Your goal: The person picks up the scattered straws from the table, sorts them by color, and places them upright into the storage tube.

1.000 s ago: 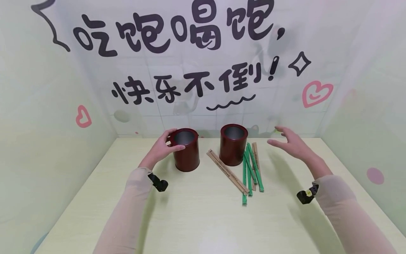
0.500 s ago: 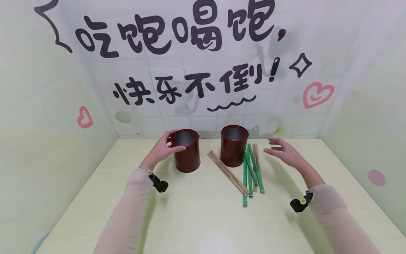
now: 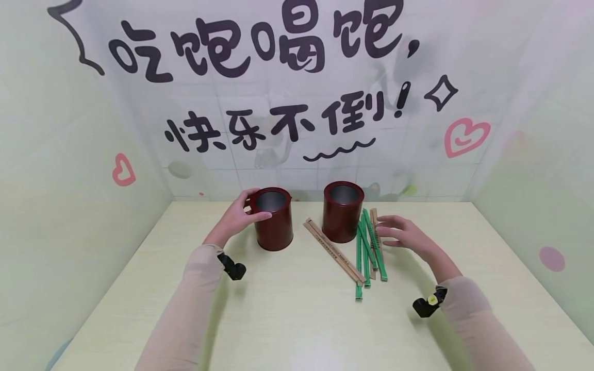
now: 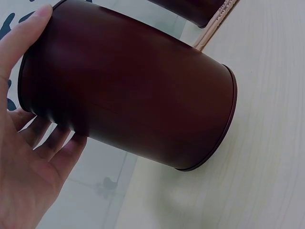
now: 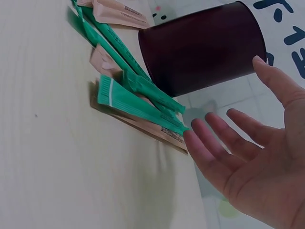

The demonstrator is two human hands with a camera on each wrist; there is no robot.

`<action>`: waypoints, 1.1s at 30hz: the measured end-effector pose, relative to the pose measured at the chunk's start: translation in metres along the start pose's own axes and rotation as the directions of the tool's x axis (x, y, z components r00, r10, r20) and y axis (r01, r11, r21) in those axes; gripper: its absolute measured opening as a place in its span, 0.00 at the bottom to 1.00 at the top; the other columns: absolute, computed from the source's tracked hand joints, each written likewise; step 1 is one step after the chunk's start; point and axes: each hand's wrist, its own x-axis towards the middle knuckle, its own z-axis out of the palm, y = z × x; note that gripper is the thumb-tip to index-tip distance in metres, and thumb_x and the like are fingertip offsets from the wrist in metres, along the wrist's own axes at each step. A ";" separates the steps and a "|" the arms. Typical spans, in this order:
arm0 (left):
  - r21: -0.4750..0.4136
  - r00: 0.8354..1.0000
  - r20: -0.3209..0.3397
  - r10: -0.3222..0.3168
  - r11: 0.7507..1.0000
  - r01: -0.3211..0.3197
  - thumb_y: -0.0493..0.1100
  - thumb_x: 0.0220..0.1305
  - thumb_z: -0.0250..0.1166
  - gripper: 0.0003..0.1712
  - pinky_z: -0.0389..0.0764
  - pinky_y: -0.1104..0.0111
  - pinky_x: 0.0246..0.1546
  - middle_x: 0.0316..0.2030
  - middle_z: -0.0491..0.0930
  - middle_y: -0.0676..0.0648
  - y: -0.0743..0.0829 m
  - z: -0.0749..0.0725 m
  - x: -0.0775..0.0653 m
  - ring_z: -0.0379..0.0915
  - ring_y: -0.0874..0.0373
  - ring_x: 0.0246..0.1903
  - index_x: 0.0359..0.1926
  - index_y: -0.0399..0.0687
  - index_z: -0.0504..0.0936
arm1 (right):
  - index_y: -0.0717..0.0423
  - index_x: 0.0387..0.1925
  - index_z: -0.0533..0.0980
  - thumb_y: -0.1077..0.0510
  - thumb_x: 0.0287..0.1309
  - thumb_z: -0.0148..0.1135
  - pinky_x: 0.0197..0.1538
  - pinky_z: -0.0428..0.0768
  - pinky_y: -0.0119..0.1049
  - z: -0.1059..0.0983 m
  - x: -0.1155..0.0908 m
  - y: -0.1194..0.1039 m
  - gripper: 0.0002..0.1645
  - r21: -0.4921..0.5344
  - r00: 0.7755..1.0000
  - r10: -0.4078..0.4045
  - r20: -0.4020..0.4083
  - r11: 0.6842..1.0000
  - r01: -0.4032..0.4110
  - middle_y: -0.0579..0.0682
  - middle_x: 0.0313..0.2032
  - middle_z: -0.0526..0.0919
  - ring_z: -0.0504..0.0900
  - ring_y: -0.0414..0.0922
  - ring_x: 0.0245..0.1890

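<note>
My left hand grips the left dark red canister near its rim, thumb at the front and fingers round the side. In the left wrist view this canister fills the middle, its base by the table. The other open-topped canister stands upright to its right. Beside that one lie several green stick packets with brown ones among them. My right hand hovers at their right side, fingers spread and loosely bent, holding nothing. In the right wrist view its fingertips are close to a green packet; contact is unclear.
Two brown stick packets lie slanted in front of the right canister, their near ends over the green ones. A pale wooden table runs back to a printed wall, with further walls at left and right.
My right hand has moved left and lower, from the table's right side to the packets. My left hand stays on its canister, which has not moved.
</note>
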 end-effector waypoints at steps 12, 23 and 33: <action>-0.001 0.999 -0.027 0.034 0.999 -0.034 0.46 0.61 0.71 0.47 0.70 0.47 0.68 0.70 0.62 0.38 -0.035 0.002 0.018 0.61 0.39 0.70 0.75 0.45 0.55 | 0.71 0.71 0.57 0.56 0.70 0.57 0.58 0.83 0.44 0.018 0.008 0.005 0.37 0.098 0.992 0.005 0.122 0.995 -0.017 0.73 0.65 0.68 0.82 0.46 0.55; -0.003 0.999 -0.023 0.028 1.000 -0.029 0.46 0.60 0.72 0.48 0.70 0.48 0.68 0.69 0.62 0.38 -0.034 0.003 0.019 0.61 0.40 0.69 0.75 0.45 0.55 | 0.74 0.67 0.60 0.60 0.68 0.59 0.56 0.84 0.41 0.037 0.016 0.006 0.34 0.125 0.976 -0.015 0.218 0.992 -0.012 0.75 0.61 0.70 0.83 0.40 0.49; 0.000 1.000 -0.021 0.015 1.000 -0.015 0.47 0.60 0.72 0.48 0.68 0.48 0.70 0.70 0.62 0.39 -0.032 0.002 0.016 0.61 0.40 0.70 0.75 0.46 0.55 | 0.71 0.61 0.70 0.58 0.63 0.65 0.48 0.81 0.29 0.054 0.018 0.007 0.30 -0.099 0.960 -0.102 0.260 0.986 0.132 0.67 0.53 0.80 0.82 0.40 0.46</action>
